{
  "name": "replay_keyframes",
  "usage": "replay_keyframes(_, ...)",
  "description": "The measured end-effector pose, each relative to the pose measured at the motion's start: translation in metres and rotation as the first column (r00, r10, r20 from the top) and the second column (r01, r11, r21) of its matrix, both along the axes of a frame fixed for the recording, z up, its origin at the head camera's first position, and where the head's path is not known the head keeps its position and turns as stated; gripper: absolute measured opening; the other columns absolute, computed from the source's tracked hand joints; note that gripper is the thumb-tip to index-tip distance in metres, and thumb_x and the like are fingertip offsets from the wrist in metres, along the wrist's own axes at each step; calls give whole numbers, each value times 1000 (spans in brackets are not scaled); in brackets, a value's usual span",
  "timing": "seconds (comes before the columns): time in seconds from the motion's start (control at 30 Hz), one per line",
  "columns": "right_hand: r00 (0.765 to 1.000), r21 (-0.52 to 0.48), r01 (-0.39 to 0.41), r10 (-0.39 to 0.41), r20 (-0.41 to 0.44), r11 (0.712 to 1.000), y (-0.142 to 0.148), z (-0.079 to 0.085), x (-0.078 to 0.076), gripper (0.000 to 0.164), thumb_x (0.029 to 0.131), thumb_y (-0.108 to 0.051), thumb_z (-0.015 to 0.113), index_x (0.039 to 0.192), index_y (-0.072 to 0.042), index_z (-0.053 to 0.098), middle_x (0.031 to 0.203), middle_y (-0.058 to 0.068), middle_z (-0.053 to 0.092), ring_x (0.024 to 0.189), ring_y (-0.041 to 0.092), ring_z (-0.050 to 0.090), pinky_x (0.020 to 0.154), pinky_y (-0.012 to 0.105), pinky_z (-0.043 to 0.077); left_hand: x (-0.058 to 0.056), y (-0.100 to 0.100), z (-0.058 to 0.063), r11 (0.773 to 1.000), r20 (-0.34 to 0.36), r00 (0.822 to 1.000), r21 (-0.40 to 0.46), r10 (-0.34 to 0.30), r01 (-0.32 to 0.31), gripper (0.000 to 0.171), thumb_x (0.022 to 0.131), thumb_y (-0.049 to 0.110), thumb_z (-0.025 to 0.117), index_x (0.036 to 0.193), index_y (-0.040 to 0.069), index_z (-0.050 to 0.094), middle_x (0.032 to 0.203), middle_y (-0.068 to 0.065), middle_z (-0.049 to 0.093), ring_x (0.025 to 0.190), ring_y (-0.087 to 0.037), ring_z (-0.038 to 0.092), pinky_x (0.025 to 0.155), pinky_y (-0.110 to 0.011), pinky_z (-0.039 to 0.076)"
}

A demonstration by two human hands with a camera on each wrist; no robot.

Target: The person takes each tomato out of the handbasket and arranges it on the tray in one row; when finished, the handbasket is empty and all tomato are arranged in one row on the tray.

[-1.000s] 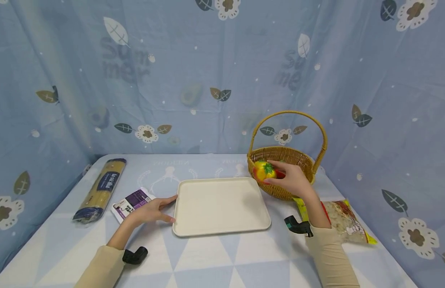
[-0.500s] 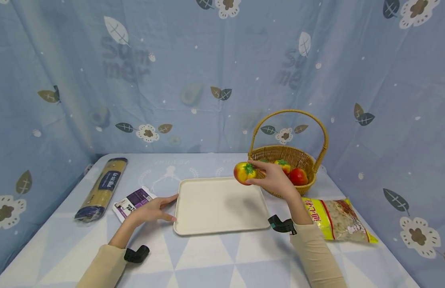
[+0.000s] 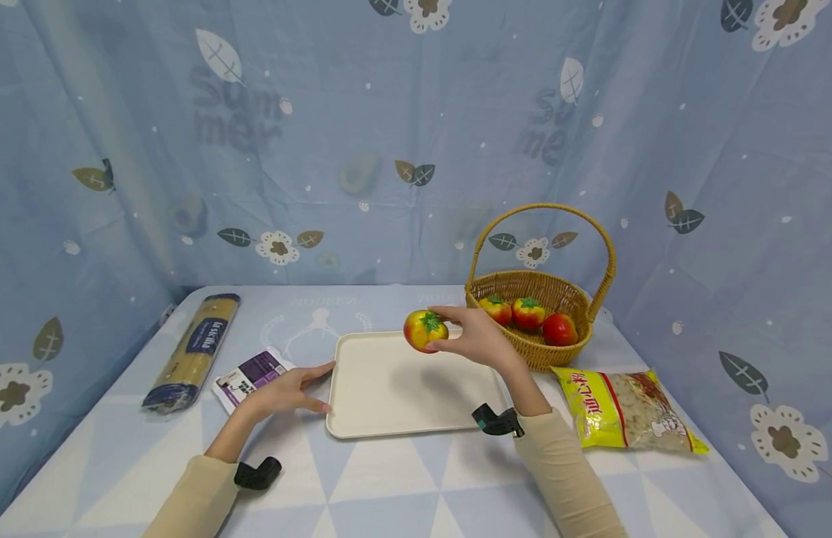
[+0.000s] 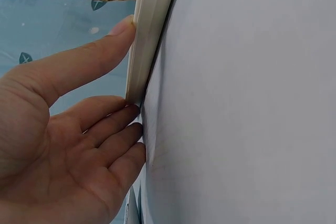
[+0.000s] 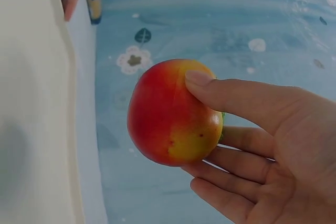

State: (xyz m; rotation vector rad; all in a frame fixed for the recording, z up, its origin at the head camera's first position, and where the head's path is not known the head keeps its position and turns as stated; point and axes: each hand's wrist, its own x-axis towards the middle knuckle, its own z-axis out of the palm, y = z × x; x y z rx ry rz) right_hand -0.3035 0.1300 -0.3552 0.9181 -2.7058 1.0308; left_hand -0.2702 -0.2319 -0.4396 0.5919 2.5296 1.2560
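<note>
We find the right hand (image 3: 475,336) farther left than half a second ago, away from the basket (image 3: 533,359), pinching a glossy round fruit (image 3: 416,332), red and yellow, green-crowned, raised over the tray (image 3: 382,385) near its far edge. The left hand (image 3: 284,394), thumb and fingers spread, touches the tray's left edge. Three more fruits (image 3: 527,315) sit in the basket at the table's (image 3: 382,486) far right corner

The head view looks forward and down over the bench (image 3: 382,478). Close wrist views look along the left hand (image 4: 68,145) and right hand (image 5: 283,140), both catching the tray (image 3: 389,396).
</note>
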Motion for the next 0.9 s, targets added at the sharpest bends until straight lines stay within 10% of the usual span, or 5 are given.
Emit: replay_keyframes(0.9, 990, 64, -115, 109, 94, 991, -79, -30, -6, 56, 82, -25, 78, 131, -7, 60, 121, 8, 66, 113, 22, 59, 100, 39, 47, 0, 0, -2, 1000, 17, 1000, -12, 17, -17, 89, 77, 22, 82, 147, -3, 32, 151, -27, 27, 139, -45, 22, 112, -57, 20)
